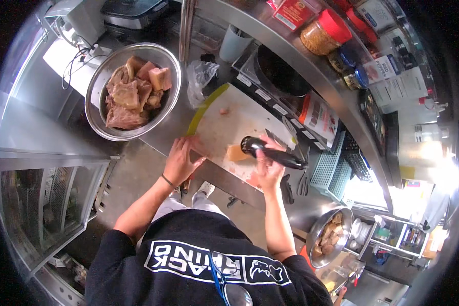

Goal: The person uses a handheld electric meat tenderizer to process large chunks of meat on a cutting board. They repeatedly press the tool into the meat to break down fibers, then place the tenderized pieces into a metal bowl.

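My right hand (271, 168) is closed around a black handheld tool (279, 157) with a rounded end that bears small pale dots; I cannot tell its exact kind. That end is over the right side of a pale tan block of meat or fat (235, 152) on the white cutting board (248, 111). Holding nothing that I can see, my left hand (181, 158) is at the counter's front edge, by the board's near left corner, thumb apart from the fingers. A grey metal blade (281, 138) shows beyond my right hand. One small pink scrap (224, 111) lies farther back.
A large steel bowl (172, 111) of meat chunks stands left; another steel bowl (314, 244) with meat pieces is at right. Scissors (303, 185) lie right of the board. Behind are labelled bins (279, 109) beneath a steel shelf (310, 57). Another person's hand (342, 292) shows lower right.
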